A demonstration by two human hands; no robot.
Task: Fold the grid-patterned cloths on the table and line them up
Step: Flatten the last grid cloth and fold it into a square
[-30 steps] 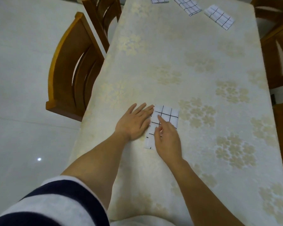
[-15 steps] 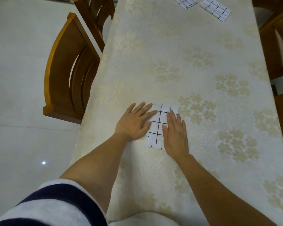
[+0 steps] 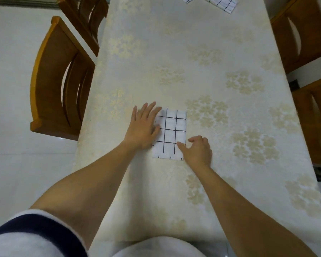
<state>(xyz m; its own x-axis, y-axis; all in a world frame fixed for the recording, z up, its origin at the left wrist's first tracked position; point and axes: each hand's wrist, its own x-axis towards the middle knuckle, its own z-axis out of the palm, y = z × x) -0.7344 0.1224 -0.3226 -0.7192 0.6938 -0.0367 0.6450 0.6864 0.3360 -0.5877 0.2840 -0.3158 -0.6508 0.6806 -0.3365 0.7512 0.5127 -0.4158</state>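
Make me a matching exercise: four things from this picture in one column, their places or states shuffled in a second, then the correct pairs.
Things:
1. left hand
2. right hand
3. folded cloth
4. wooden chair

Places or states:
A. stands beside the table's left edge
B. lies flat under both hands, near the person
C. rests at the cloth's near right corner, fingers curled
D. lies flat, fingers spread, on the cloth's left edge

Pairs: 1-D, 2-C, 3-B, 4-A
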